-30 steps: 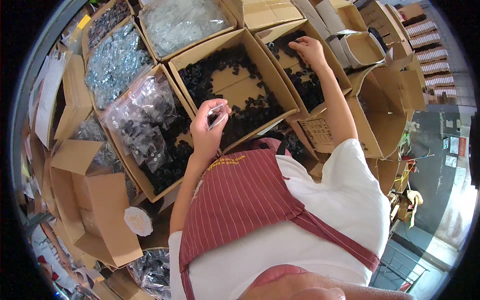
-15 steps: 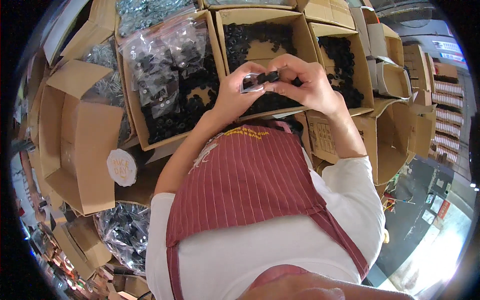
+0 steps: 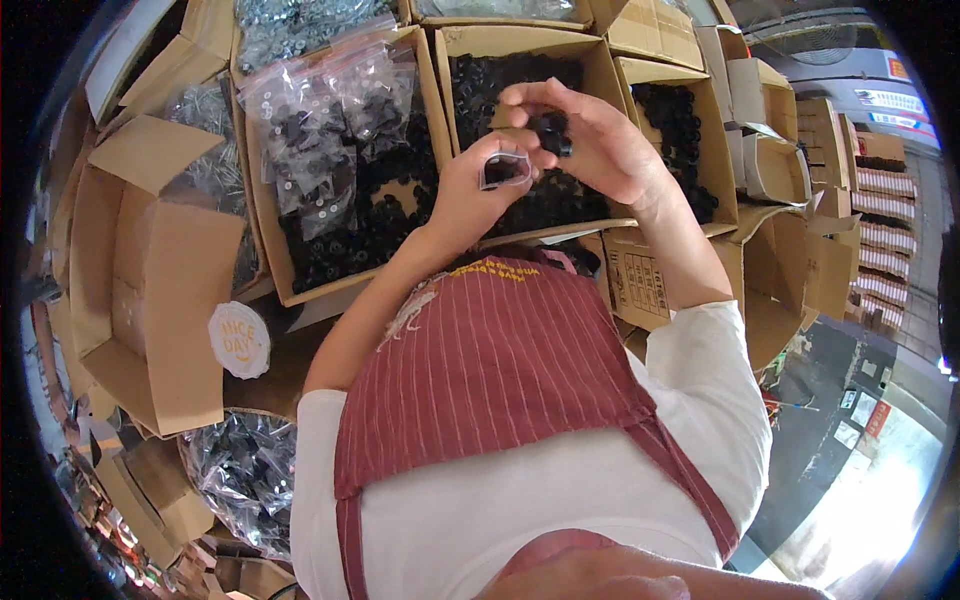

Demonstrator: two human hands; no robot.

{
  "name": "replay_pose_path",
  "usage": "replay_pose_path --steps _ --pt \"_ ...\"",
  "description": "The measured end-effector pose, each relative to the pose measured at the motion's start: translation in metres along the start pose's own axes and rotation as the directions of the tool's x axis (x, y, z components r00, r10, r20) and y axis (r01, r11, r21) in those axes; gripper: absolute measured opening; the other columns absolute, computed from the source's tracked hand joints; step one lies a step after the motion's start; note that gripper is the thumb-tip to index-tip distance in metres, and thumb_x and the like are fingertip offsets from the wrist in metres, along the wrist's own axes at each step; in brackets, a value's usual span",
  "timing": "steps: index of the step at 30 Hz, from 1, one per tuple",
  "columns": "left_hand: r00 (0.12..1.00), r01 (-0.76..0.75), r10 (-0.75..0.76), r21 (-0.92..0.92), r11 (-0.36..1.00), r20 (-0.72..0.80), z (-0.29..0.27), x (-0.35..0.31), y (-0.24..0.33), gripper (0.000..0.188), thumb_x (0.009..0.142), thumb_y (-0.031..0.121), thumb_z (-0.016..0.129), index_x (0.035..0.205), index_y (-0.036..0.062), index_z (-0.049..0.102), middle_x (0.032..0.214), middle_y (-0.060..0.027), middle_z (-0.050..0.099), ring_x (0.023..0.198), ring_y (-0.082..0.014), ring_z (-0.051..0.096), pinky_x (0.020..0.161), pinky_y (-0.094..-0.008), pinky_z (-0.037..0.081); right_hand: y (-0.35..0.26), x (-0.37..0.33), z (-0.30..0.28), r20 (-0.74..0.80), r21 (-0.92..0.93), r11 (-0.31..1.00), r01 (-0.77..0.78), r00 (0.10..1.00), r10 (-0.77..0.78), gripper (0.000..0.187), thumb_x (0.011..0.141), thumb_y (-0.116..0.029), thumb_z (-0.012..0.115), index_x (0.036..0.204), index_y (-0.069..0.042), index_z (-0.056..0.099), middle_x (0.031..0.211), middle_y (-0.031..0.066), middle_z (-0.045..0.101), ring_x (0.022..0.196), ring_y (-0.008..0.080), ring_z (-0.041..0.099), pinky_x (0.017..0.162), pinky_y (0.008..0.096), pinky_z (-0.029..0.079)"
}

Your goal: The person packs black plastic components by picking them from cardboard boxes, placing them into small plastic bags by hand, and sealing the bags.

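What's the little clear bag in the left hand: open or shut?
Open: the clear bag in the left hand gapes, its mouth's edges apart.

The left hand (image 3: pixel 466 192) hides part of the clear bag (image 3: pixel 506 171) (contents indistinct).

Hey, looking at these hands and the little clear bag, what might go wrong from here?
The black pieces at the loosely curled fingers of the right hand could slip, dropping among the loose black parts in the open box below, where they'd be hard to pick out. The clear bag in the left hand has a small mouth, so a piece might catch on its edge.
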State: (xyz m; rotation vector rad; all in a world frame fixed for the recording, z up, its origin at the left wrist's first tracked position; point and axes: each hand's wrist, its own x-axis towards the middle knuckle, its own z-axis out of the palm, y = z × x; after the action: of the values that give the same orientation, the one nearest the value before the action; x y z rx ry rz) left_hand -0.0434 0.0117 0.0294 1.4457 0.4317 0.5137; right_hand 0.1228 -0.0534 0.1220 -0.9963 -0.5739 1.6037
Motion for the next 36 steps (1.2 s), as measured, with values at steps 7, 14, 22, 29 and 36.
replay_pose_path --steps 7,14,22,29,36 --pt "0.999 -0.029 0.031 -0.070 0.997 0.021 -0.003 0.002 -0.002 0.016 0.086 0.003 0.069 0.101 -0.0001 0.063 0.096 -0.0041 0.065 0.093 -0.0122 0.062 0.087 -0.0268 0.047 0.007 0.007 0.001 -0.018 0.128 0.991 0.028 1.000 -0.026 0.035 0.094 -0.010 0.055 0.127 0.000 0.055 0.122 0.0096 0.059 0.112 0.0207 0.057 0.101 0.0359 0.045" --pt "0.999 0.039 -0.039 -0.029 0.999 -0.010 -0.003 -0.001 -0.003 0.022 0.084 0.003 0.070 0.104 -0.0007 0.062 0.099 -0.0050 0.065 0.093 -0.0131 0.062 0.085 -0.0279 0.048 0.023 0.017 0.001 0.031 0.156 0.977 0.143 0.988 -0.150 0.036 0.093 -0.006 0.055 0.128 0.001 0.052 0.121 0.0123 0.059 0.113 0.0247 0.059 0.101 0.0391 0.044" --pt "0.998 -0.052 0.051 -0.038 0.998 -0.025 -0.003 0.001 0.000 0.031 0.083 0.006 0.072 0.112 0.0013 0.062 0.104 -0.0063 0.065 0.101 -0.0164 0.060 0.092 -0.0306 0.046 0.023 0.014 0.009 0.089 0.031 0.974 0.223 0.970 -0.225 0.036 0.093 -0.010 0.056 0.127 0.001 0.053 0.121 0.0142 0.059 0.117 0.0281 0.058 0.101 0.0400 0.044" --pt "0.953 -0.263 0.277 0.122 0.957 -0.120 0.000 0.001 -0.003 0.036 0.083 0.005 0.071 0.116 0.0002 0.058 0.106 -0.0091 0.065 0.103 -0.0179 0.062 0.090 -0.0322 0.048 0.027 0.003 0.014 0.316 -0.599 0.667 0.444 0.896 -0.312 0.049 0.086 0.002 0.053 0.135 -0.002 0.052 0.130 0.0099 0.056 0.120 0.0192 0.055 0.101 0.0323 0.042" --pt "0.996 -0.085 0.087 -0.089 0.992 0.023 -0.004 0.000 0.003 0.040 0.083 0.004 0.070 0.119 0.0011 0.056 0.103 -0.0060 0.065 0.099 -0.0162 0.061 0.091 -0.0306 0.047 0.007 -0.019 0.000 0.239 -0.706 0.535 0.464 0.867 -0.436 0.033 0.075 0.003 0.061 0.106 -0.006 0.065 0.140 0.0124 0.051 0.135 0.0276 0.044 0.110 0.0409 0.035"
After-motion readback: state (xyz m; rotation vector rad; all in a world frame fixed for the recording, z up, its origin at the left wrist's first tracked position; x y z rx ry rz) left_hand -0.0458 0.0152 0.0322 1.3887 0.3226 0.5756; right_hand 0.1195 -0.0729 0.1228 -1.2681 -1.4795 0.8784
